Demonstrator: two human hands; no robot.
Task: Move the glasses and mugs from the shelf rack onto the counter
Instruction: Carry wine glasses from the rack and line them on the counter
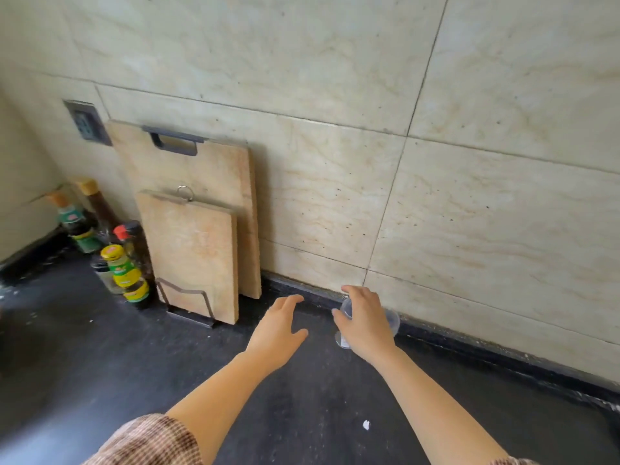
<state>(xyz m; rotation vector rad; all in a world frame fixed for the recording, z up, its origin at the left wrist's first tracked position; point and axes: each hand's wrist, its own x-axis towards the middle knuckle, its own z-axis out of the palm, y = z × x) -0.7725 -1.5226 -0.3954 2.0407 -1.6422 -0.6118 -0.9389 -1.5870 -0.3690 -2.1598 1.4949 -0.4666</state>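
A small clear glass stands on the black counter close to the tiled wall, mostly hidden behind my right hand, whose fingers wrap over its top and side. A second clear rim shows just right of that hand. My left hand hovers over the counter to the left of the glass, fingers spread and holding nothing. No shelf rack is in view.
Two wooden cutting boards lean against the wall in a wire holder. Sauce and oil bottles cluster in the left corner. A wall socket sits above them. The tiled wall rises directly behind the glass.
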